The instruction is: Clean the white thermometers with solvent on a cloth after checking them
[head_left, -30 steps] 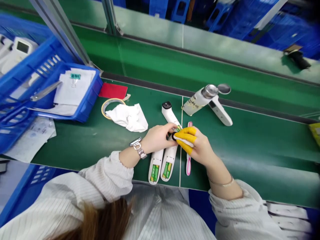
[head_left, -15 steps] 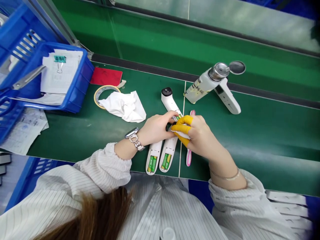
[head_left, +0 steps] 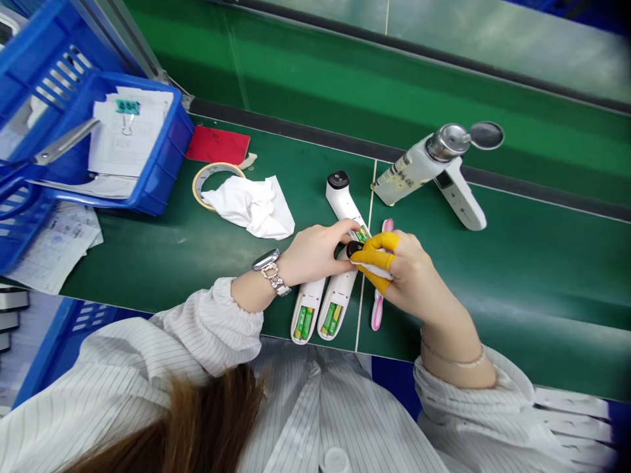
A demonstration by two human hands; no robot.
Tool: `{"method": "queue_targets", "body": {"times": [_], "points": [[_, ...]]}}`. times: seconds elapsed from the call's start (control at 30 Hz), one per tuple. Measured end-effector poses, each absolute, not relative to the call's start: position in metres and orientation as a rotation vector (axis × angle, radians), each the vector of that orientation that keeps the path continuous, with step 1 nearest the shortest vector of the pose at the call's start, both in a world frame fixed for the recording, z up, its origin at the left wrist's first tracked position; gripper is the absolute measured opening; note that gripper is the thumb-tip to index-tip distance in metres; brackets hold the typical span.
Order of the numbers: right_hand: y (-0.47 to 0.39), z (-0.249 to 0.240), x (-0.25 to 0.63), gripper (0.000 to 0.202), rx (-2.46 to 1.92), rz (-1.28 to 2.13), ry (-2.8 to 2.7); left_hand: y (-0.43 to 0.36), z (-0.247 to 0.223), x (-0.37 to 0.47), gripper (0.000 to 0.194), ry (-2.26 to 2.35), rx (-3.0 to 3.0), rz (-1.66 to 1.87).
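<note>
Head view: the left hand is closed around the upper end of a white thermometer, which lies on the green tabletop with its open battery end toward the person. The right hand, with yellow finger covers on thumb and forefinger, is pinched shut on a small white wipe, which is pressed against the thermometer's dark tip just beside the left hand. A second thermometer lies touching the held thermometer on the left, green batteries showing in both. A third thermometer lies just beyond the left hand. A pink toothbrush lies just right of the held thermometer, partly under the right hand. Beyond the right hand, a pump bottle is seen lying across a fourth thermometer. Left of the held thermometer lie a white cloth, a tape roll and a red card. Farther left, papers are held in a blue basket.
</note>
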State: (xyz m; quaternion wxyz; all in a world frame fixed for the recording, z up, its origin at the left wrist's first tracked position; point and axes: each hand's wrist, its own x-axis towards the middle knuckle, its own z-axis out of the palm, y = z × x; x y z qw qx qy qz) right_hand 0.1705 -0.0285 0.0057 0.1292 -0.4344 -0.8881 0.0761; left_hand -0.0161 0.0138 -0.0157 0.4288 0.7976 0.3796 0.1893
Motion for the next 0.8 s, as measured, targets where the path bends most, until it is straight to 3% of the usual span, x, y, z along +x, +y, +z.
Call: {"method": "queue_targets", "body": {"times": [0.8], "points": [[-0.0248,0.0127,0.1684,0.023,-1.314,0.269,-2.581,0.0146,-0.0144,-0.0157,0.049,0.965,1.983,0.458]]}}
